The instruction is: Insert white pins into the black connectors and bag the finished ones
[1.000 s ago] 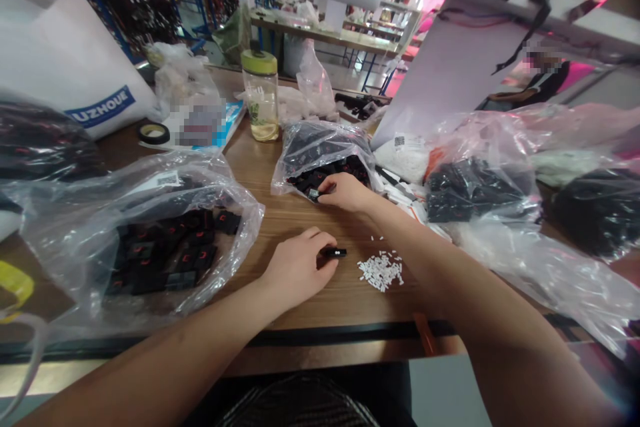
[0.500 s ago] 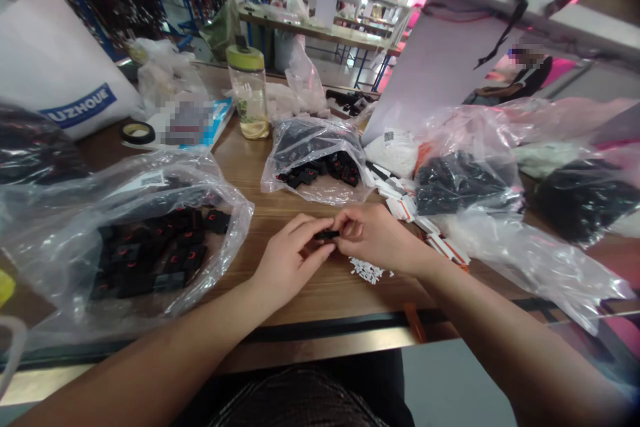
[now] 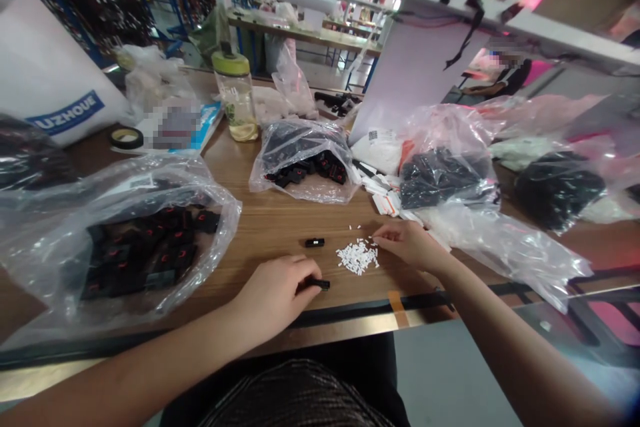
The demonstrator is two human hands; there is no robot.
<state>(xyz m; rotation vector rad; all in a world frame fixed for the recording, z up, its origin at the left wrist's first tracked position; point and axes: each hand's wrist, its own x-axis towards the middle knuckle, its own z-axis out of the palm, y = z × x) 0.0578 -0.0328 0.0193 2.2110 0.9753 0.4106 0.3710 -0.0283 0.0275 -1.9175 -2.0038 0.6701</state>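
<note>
My left hand (image 3: 280, 290) is closed around a small black plastic piece (image 3: 323, 284), low over the table near its front edge. Another black piece (image 3: 315, 242), with two white spots on its top, lies on the wood just beyond these fingers. To the right is a loose pile of tiny white plastic pieces (image 3: 357, 257). My right hand (image 3: 407, 243) is at the pile's right edge, thumb and fingertips pinched together. Whatever sits in that pinch is too small to make out.
An open clear bag of black parts (image 3: 227, 247) lies left, and a second bag (image 3: 305, 197) farther back. White and orange strips (image 3: 383, 197) and more bags (image 3: 445, 180) stand right. A green-lidded bottle (image 3: 235, 100) and black tape roll (image 3: 126, 139) are behind.
My hands, together on a black piece before, have parted. The left moved nearer the front edge with a black piece; the right went to the white pile. A black piece now shows on the table.
</note>
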